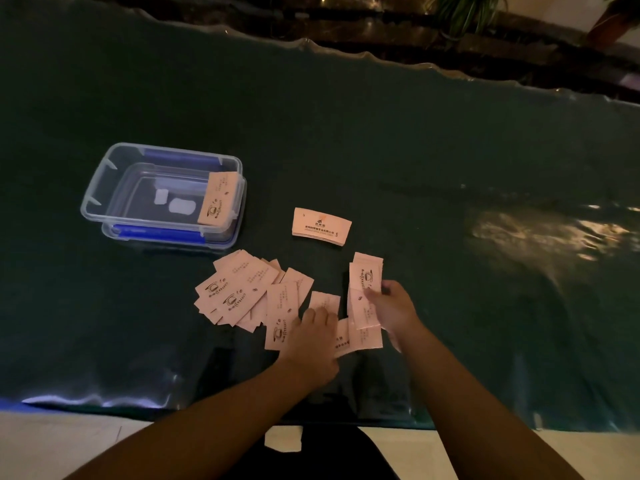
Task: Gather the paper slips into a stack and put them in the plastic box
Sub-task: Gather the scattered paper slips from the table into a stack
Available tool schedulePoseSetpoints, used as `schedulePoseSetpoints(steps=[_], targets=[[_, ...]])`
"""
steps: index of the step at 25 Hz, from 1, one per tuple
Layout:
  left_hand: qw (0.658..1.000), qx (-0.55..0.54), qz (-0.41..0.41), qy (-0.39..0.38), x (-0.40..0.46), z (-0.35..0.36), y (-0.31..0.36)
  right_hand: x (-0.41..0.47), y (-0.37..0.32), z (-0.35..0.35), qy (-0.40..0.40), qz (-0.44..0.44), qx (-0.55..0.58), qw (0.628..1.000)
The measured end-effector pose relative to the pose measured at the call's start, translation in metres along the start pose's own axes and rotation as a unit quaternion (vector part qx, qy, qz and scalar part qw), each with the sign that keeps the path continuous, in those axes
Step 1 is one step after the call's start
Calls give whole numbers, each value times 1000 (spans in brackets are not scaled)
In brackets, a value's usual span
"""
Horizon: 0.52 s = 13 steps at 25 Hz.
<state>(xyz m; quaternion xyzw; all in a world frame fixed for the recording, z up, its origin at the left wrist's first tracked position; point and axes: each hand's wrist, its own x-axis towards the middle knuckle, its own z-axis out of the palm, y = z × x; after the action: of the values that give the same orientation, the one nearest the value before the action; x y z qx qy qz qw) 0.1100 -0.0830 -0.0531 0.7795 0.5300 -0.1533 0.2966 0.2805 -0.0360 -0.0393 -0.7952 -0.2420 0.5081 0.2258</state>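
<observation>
On dark green tablecloth (pixel 415 150), scattered paper slips (pixel 242 289).

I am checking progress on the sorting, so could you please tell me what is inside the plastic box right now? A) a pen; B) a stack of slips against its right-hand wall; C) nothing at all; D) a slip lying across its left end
B: a stack of slips leans against the right-hand wall of the plastic box.

my worktop (pixel 346 140): dark green cloth under glossy clear film | box (pixel 104 174): clear glossy plastic | slips (pixel 242 289): matt pink paper
</observation>
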Motion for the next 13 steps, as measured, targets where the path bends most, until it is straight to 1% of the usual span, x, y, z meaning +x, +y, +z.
schedulePoseSetpoints(steps=[3, 6, 10, 12, 13], targets=[[1000, 23, -3, 7, 4, -14, -8, -1, 3, -4, -7, -13, -23, 1000], [999, 15, -5, 32, 9, -25, -16, -4, 7, -9, -40, -26, -57, 997], [992, -68, -38, 102, 16, -26, -22, -6, 17, -16, -106, -31, -80, 991], [983, -134, -47, 118, 19, -22, -21, -7, 22, -18, -128, -32, -80, 988], [982, -146, -38, 115, 20, -21, -20, -8, 23, -18, -138, -31, -82, 987]])
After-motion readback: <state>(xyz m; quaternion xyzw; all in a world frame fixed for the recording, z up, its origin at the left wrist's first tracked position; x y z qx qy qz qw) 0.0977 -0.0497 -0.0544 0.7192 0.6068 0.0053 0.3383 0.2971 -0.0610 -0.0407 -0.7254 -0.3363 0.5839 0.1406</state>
